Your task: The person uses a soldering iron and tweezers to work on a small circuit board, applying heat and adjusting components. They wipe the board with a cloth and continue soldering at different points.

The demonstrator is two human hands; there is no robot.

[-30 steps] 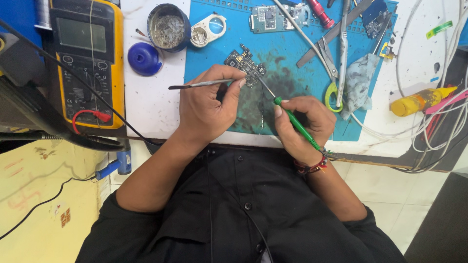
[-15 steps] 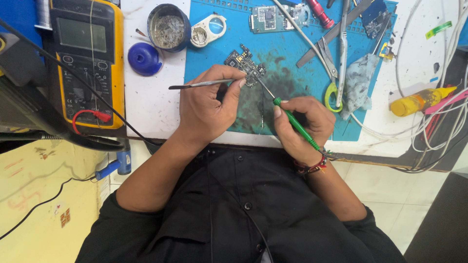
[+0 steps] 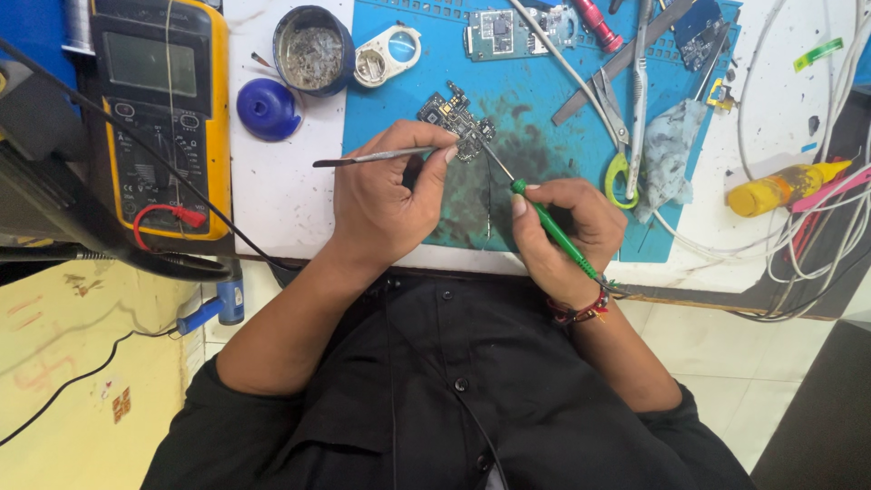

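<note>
Both hands (image 3: 472, 213) on circuit board (image 3: 456, 121), mid-mat, tools crowding beyond.

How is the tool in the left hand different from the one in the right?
The tweezers in the left hand are bare grey metal and lie almost level, their free end pointing left. The screwdriver in the right hand has a green handle with a thin metal shaft and slants up to the left. Both working ends meet at the small circuit board on the blue mat, and each is pinched between fingers.
</note>
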